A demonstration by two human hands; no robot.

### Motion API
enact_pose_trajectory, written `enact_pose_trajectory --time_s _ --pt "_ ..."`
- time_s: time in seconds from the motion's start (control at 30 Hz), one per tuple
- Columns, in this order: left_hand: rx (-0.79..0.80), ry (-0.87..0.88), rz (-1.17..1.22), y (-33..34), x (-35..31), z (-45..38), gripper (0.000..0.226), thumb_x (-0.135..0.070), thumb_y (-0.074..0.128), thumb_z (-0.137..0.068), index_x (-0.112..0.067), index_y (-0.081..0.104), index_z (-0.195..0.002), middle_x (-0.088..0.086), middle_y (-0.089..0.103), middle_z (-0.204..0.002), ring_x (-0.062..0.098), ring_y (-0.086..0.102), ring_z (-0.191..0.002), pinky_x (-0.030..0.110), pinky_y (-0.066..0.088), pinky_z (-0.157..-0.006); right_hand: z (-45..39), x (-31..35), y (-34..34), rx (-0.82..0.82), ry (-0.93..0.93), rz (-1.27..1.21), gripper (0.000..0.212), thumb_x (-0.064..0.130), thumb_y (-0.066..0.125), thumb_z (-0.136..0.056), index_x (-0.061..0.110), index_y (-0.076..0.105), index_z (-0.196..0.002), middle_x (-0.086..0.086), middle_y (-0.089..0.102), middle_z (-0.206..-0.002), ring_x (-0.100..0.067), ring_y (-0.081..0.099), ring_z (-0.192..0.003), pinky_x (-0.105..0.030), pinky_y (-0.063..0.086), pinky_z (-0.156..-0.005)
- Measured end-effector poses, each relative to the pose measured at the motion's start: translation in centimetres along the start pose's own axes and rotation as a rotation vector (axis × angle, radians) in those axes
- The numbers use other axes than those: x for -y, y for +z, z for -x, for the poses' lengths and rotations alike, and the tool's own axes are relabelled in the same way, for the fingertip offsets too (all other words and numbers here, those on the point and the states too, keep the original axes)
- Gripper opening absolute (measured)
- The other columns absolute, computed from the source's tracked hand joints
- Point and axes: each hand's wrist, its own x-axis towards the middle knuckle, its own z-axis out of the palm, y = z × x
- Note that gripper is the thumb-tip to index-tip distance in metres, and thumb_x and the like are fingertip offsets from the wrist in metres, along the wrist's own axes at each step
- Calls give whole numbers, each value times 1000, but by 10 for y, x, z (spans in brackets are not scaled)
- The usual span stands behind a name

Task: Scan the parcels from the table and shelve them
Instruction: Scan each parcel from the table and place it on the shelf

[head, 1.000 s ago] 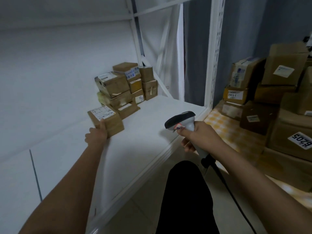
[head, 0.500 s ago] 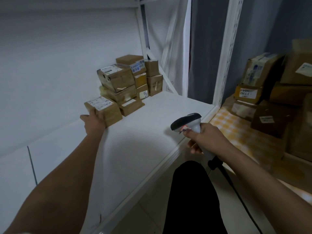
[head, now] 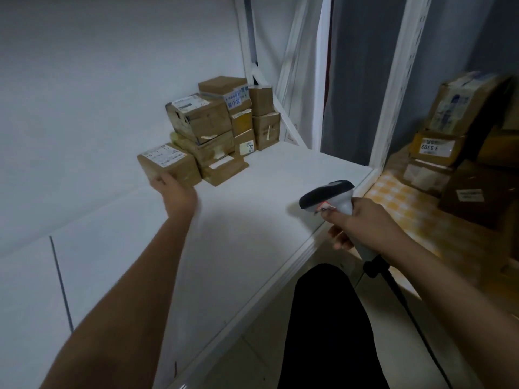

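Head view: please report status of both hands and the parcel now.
Left hand at parcel on shelf, grip unclear. Right hand grips scanner. Parcel sits against stack. Nothing in the way.

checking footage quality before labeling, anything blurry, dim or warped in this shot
Head view: dim, bluish light; the shelf uprights bow with wide-angle distortion; the parcels on the checked table at right smear with motion blur, though the 772 label reads clearly; a soft shadow falls on the shelf board near the barcode scanner.
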Motion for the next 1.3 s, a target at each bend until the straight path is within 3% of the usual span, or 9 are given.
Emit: enact_pose_trajectory --time_s 0.13,0.37,0.5,0.67,0.77,0.87,1.03,1.17,1.3 --pt "196 249 62 24 -33 54 36 5 52 -96 10 47 -132 26 30 -147 33 50 -118 12 33 -90 9 -4 -17 -8 3 35 25 33 67 -93 9 68 -92 -6 74 -64 -20 68 -49 -25 54 -49" --pt "619 498 244 80 -128 140 25 -7 56 -101 -26 65 -115 -5 45 -129 9 58 -108 22 48 -99 55 7 -76 -79 -33 99 24 31 63 -96 10 66 -105 -8 76 -75 -23 70 -57 -29 56 -53" --pt "825 586 353 106 -184 192 32 1 56 -98 -28 68 -102 0 50 -122 16 66 -100 38 57 -95 100 14 -127 -206 -45 158 15 36 62 -96 21 65 -97 0 75 -71 -18 72 -58 -32 60 -59" --pt "1060 599 472 113 -250 253 46 -3 60 -98 -48 70 -90 9 55 -125 29 67 -107 49 56 -95 154 19 -176 -537 -76 225 20 41 66 -92 22 65 -96 5 71 -72 -6 68 -60 -21 53 -55" --pt "1111 585 509 105 -286 284 21 -27 56 -104 -39 64 -119 -2 61 -130 17 62 -115 32 54 -89 177 23 -201 -717 -134 180 20 41 66 -91 22 62 -94 1 72 -75 -9 70 -62 -30 59 -61" --pt "1183 522 514 100 -320 306 43 -55 49 -100 -34 53 -138 -7 60 -135 16 57 -123 40 49 -104 188 25 -220 -845 -164 157 21 43 63 -93 23 59 -96 1 72 -78 -13 72 -65 -35 59 -64" --pt "1331 363 535 86 -363 340 54 -63 59 -91 -37 48 -137 0 69 -111 20 66 -101 44 55 -93 188 22 -233 -795 -96 17 28 38 64 -95 15 58 -112 -2 74 -83 -11 74 -63 -29 61 -64" --pt "1365 336 498 100 -372 345 84 -76 68 -61 -33 54 -132 6 75 -109 30 71 -100 52 56 -94 187 20 -233 -800 -110 15 25 40 65 -94 18 57 -104 -2 74 -80 -11 73 -62 -22 59 -57" --pt "1352 312 558 98 -369 339 45 -54 65 -89 -31 61 -128 6 75 -109 29 70 -103 48 56 -93 186 20 -233 -806 -144 -13 17 39 65 -94 24 55 -93 -1 74 -74 -9 73 -60 -18 57 -55"
